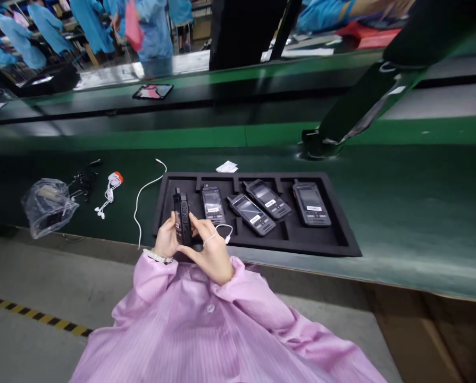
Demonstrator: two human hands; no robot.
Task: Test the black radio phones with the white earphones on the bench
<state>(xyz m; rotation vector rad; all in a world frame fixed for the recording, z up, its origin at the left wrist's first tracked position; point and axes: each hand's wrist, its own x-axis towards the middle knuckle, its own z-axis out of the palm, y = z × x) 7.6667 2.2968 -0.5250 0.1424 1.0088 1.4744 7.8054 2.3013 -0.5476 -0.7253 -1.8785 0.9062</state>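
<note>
A black handheld radio (pixel 185 217) stands on edge between my hands, over the left end of the black foam tray (pixel 301 246). My left hand (pixel 166 237) is closed on its left side. My right hand (pixel 213 252) touches its right side with the fingertips, and a thin white cable loops by those fingers, its plug (pixel 227 239) hanging over the tray. Several similar radios lie screen up in the tray: one (pixel 213 205) just right of the held one, two overlapping in the middle (pixel 253 214), and one (pixel 311 204) at the right.
Left of the tray are a white cable (pixel 137 205), white earphones (pixel 109 196), black cords (pixel 84 181) and a clear plastic bag (pixel 50 207). White paper (pixel 227 167) lies behind the tray. A dark post (pixel 341 114) rises at the back right. People in blue work beyond.
</note>
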